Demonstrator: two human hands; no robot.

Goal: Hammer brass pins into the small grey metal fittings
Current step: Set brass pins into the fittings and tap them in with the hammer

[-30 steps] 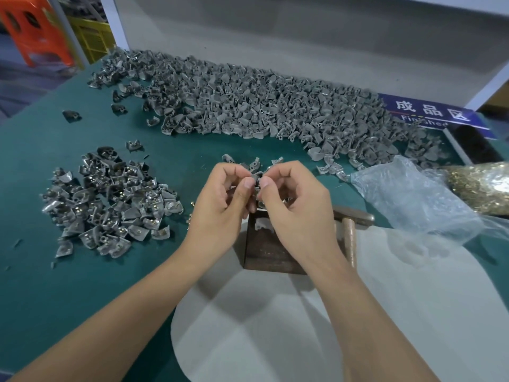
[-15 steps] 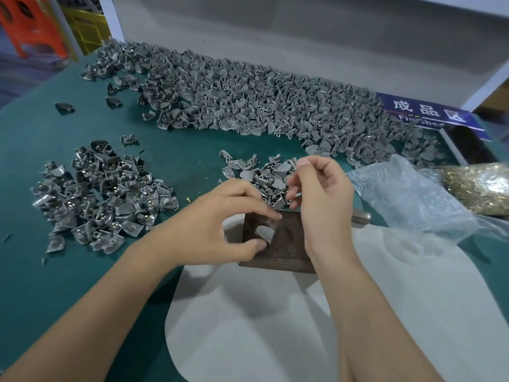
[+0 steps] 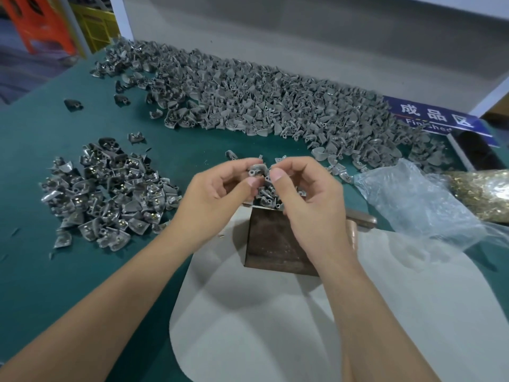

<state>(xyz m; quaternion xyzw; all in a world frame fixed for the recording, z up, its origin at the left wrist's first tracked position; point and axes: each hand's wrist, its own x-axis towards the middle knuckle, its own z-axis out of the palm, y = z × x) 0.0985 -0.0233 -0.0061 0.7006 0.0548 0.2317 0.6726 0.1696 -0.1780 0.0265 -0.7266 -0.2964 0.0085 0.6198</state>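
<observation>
Fitting (image 3: 257, 170) pinched in left hand (image 3: 217, 198), held above steel block (image 3: 275, 244) at 12 o'clock | right hand (image 3: 305, 199) fingertips closed beside it, pin presumably being seated, unseen | hammer (image 3: 358, 219) left at 3 o'clock.

Dull grey metal fittings (image 3: 248, 106) spread across a dark teal tabletop (image 3: 55, 285); a nearer pile (image 3: 110, 194) shows brass-yellow glints. A rust-brown block (image 3: 272, 244) sits on a pale off-white sheet (image 3: 275, 326). Gold-coloured pins (image 3: 482, 194) fill a clear bag (image 3: 413, 199) beside a blue sign (image 3: 435, 119) with white characters.
</observation>
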